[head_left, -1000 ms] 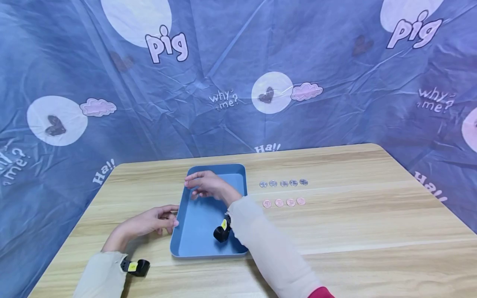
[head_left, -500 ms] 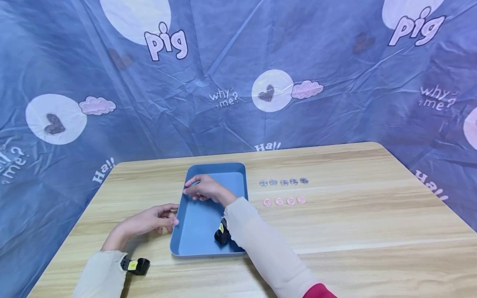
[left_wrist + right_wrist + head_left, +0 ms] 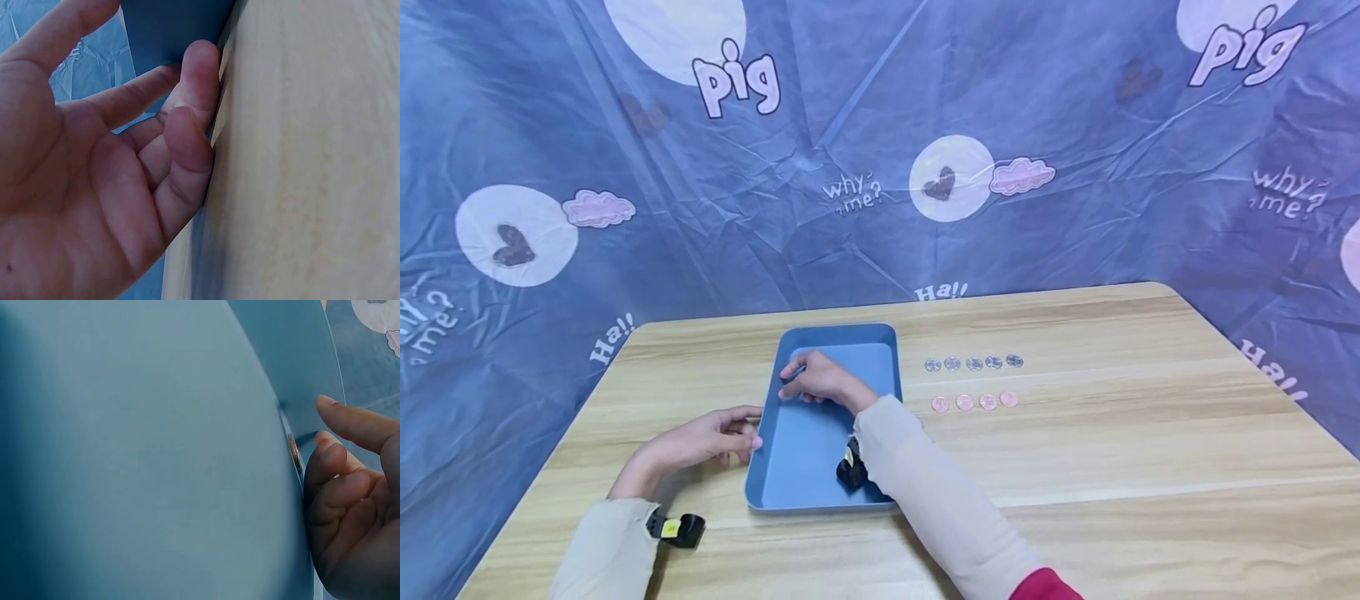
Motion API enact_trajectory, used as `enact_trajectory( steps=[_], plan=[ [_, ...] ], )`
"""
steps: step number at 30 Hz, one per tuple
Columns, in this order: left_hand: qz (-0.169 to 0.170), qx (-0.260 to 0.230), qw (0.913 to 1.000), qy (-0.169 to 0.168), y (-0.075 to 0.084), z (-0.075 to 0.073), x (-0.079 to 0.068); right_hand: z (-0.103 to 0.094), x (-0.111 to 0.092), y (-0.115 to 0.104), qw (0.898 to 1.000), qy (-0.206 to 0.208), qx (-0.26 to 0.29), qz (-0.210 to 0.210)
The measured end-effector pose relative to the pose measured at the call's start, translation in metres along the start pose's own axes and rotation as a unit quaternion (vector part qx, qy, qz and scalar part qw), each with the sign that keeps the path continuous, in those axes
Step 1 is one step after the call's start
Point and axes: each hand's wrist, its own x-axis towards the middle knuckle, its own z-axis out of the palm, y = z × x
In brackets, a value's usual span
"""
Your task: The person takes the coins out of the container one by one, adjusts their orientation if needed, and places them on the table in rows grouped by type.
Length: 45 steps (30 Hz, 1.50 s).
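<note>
A blue rectangular tray (image 3: 805, 492) lies on the wooden table. Over its floor, near the left wall, is my right hand (image 3: 823, 379). In the right wrist view a copper-coloured coin (image 3: 295, 454) lies in the tray at the foot of a wall, close to that hand's fingertips. Thumb and forefinger are apart there, with nothing seen between them, and the other fingers bend loosely. My left hand (image 3: 707, 440) rests by the tray's left side; its thumb and forefinger touch the outer wall, and its remaining fingers are loosely bent in the left wrist view.
Right of the tray, several silver coins (image 3: 974, 364) form a row. Several copper-coloured coins (image 3: 964, 402) make another row nearer me. Behind the table (image 3: 1112, 400) hangs a blue printed cloth (image 3: 850, 100).
My right hand's fingertips have drawn slightly right, away from the tray's left wall, and the thumb and forefinger have parted. The left hand stays at the tray's side.
</note>
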Motion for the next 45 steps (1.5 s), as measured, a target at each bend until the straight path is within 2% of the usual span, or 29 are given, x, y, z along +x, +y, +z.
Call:
enact_trajectory(
  steps=[13, 25, 35, 45],
  plan=[
    [0.002, -0.003, 1.0, 0.002, 0.001, -0.0004, 0.0009, -0.0014, 0.0014, 0.0026, 0.998, 0.008, -0.066, 0.012],
    [0.006, -0.005, 1.0, 0.001, -0.0002, 0.0004, 0.0006, 0.0005, 0.0003, 0.0043, 0.995, 0.035, -0.096, -0.015],
    [0.007, -0.004, 1.0, 0.002, -0.0002, 0.0007, 0.0002, 0.0023, -0.0038, 0.0019, 0.99, 0.041, -0.132, -0.016],
    [0.005, -0.009, 0.9999, 0.004, -0.0011, 0.001, -0.0003, 0.0028, -0.0061, -0.0039, 0.987, 0.027, -0.159, 0.027]
  ],
)
